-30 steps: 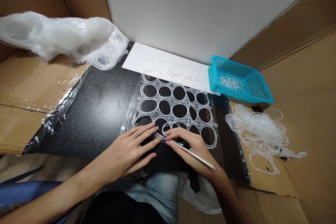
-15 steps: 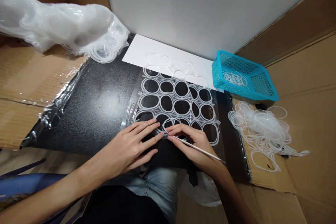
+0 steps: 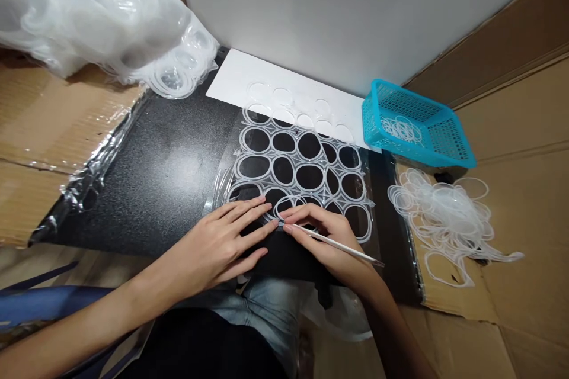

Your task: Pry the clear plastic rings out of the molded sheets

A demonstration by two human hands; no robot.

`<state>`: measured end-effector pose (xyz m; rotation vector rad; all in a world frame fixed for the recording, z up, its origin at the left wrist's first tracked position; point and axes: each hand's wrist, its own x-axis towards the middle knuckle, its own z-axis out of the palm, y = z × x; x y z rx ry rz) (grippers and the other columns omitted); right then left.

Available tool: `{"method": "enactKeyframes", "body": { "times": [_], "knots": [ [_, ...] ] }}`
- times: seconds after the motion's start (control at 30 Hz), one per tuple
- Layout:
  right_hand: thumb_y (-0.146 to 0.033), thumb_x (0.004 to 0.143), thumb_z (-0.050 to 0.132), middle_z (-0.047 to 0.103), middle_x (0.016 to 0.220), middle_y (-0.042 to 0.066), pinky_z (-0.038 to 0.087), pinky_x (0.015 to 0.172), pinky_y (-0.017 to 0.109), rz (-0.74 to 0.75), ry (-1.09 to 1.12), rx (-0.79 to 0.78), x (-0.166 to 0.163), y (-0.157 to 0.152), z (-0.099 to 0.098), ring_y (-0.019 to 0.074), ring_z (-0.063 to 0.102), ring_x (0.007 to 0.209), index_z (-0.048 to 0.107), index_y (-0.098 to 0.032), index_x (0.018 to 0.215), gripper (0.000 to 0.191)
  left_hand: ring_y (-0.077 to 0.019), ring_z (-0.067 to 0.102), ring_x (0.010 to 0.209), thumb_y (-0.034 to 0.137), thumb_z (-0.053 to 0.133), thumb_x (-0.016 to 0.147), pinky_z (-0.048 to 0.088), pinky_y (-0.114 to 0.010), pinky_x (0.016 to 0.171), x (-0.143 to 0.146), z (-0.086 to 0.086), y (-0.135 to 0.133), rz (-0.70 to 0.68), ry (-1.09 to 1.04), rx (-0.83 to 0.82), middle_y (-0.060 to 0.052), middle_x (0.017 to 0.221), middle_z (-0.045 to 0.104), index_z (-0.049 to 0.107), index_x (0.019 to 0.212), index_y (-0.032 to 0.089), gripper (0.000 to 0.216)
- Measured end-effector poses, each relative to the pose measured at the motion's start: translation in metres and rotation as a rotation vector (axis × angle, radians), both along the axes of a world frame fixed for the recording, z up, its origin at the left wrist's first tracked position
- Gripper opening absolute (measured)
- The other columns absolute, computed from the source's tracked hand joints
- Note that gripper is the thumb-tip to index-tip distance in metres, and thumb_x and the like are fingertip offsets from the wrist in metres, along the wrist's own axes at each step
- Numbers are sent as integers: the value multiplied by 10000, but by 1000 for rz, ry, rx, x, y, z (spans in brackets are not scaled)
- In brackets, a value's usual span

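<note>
A clear sheet of joined plastic rings [image 3: 311, 157] lies on the black tabletop, its far end overlapping a white board. My left hand [image 3: 231, 237] rests flat on the near left edge of this sheet, fingers spread. Between the fingertips of my right hand [image 3: 329, 237] is a thin white stick-like tool [image 3: 342, 247], its tip hidden by the fingers at the sheet's near edge. A loose-looking ring [image 3: 284, 206] shows just beyond those fingertips, overlapping the sheet's rings.
A blue plastic basket [image 3: 420, 124] at the back right holds several thin rings. Below it, a tangled pile of rings [image 3: 444, 207] lies on cardboard. Bundled plastic sheets [image 3: 102, 29] sit at the back left. The white board [image 3: 249, 68] lies against the wall.
The view has shifted slightly. My left hand stays flat on the sheet, and my right hand still grips the tool near the same ring, with hardly any movement.
</note>
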<state>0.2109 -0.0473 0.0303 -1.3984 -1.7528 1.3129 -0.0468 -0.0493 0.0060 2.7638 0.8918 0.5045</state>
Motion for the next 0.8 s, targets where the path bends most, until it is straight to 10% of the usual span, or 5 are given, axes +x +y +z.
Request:
{"method": "enactKeyframes", "body": {
  "times": [0.4,0.8],
  "knots": [
    [-55,1061,508,751,1169,144,607,954,412,255,-399,677,-9,-16,-8,258,723,1077,625,-178,1128,182,-330,559,1433,325,495,1100,527,-501,1132,2,1,1,12,-19,-11,-172,1542,580,580,1493,170,431],
    [-38,1063,458,691,1140,147,578,945,416,76,-555,741,-14,-5,-13,267,675,1064,570,-177,1148,197,-292,536,1460,345,581,1061,511,-470,1158,2,-4,1,24,-63,-60,-130,1497,617,574,1495,205,455]
  ]
}}
